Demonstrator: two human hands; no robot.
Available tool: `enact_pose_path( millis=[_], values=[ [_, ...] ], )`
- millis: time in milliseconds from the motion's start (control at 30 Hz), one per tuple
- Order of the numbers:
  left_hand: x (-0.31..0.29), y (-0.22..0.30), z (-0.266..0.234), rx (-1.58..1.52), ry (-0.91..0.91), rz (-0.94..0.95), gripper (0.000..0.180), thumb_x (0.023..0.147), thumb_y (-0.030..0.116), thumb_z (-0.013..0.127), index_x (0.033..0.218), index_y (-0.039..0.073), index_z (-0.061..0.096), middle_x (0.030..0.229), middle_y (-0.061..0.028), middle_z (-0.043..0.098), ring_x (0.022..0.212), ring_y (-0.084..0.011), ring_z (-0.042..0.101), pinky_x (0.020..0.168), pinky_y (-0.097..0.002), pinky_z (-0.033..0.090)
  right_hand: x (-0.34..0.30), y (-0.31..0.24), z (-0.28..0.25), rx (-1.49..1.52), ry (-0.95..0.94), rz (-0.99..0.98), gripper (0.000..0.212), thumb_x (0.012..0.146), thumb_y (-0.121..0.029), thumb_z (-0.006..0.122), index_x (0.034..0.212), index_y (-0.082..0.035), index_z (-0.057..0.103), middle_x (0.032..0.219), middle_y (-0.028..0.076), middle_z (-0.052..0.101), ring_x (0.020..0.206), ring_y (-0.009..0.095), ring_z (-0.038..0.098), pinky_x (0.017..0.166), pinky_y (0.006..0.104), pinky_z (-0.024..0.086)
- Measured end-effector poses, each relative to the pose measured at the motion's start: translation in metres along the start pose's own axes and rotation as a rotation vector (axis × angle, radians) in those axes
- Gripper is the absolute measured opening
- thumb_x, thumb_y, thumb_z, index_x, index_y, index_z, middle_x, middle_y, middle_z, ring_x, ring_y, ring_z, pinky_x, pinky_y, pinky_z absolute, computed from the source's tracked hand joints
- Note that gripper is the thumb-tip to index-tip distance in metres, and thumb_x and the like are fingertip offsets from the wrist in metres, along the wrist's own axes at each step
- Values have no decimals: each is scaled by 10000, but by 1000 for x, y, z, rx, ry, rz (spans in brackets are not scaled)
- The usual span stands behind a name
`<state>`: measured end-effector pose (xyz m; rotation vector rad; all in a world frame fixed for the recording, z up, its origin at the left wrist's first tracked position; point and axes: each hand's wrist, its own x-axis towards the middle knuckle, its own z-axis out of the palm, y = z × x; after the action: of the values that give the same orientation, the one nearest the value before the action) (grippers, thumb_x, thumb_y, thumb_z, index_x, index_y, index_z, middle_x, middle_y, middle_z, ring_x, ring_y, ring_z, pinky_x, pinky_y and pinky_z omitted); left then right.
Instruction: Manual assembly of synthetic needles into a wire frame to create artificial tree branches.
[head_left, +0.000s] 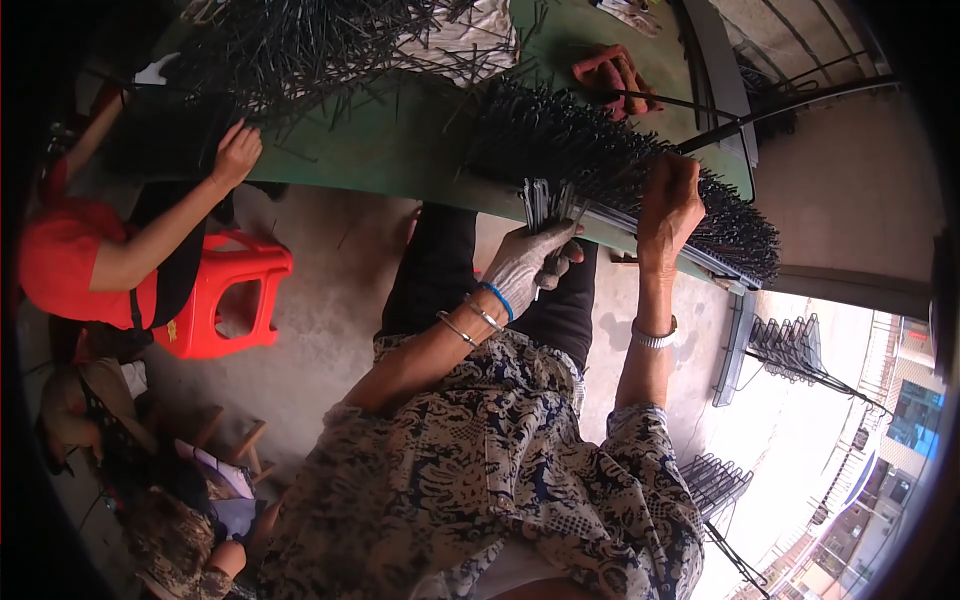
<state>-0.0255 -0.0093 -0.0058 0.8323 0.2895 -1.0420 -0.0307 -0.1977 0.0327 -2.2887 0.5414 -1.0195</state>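
My left hand (527, 265), in a pale work glove, is closed around a bundle of thin dark grey strips (545, 203) that stick up past its fingers. It hangs just off the near edge of the green table (380, 165). My bare right hand (671, 212) is at the front of a long, dense bank of upright black strips (580, 140). Its fingers are curled in a pinch, and what they hold, if anything, is too small to make out. A straight metal rail (690, 255) runs along the bank's near side.
A big heap of loose black strips (300, 45) covers the table's far left, beside a pale cloth (465, 45). A reddish cloth (612, 80) lies beyond the bank. At left, a co-worker's hand (238, 155) reaches over the table near a red stool (235, 290). Dark wire hangers (790, 345) hang at right.
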Motion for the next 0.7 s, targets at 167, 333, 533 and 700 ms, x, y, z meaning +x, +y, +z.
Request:
enact_pose_path(
  millis=[167,333,533,700],
  values=[
    [-1,0,1,1,39,-7,198,928,251,673,991,64,689,751,-37,675,542,-41,542,402,-168,326,-5,8,12,-46,-20,-76,48,944,-92,569,954,-70,611,763,99,651,590,174,613,565,313,481],
    [-4,1,3,9,30,32,178,915,227,686,978,61,687,751,-42,675,547,-45,548,401,-170,331,-8,-1,14,-355,-142,-199,61,888,-116,616,941,-98,638,990,90,617,837,318,622,694,417,506],
    [-6,2,6,3,56,34,171,903,208,696,961,47,681,745,-49,675,543,-53,548,404,-178,341,-12,-11,9,-307,-110,-234,127,904,-147,617,993,-88,687,985,92,636,807,306,638,679,385,505],
    [-5,-2,4,14,47,76,184,904,230,697,946,52,679,729,-43,673,540,-53,549,409,-181,350,-25,-6,-17,-44,-488,-115,160,911,-148,628,1023,-50,688,725,74,618,637,137,562,597,279,453]
  ],
)
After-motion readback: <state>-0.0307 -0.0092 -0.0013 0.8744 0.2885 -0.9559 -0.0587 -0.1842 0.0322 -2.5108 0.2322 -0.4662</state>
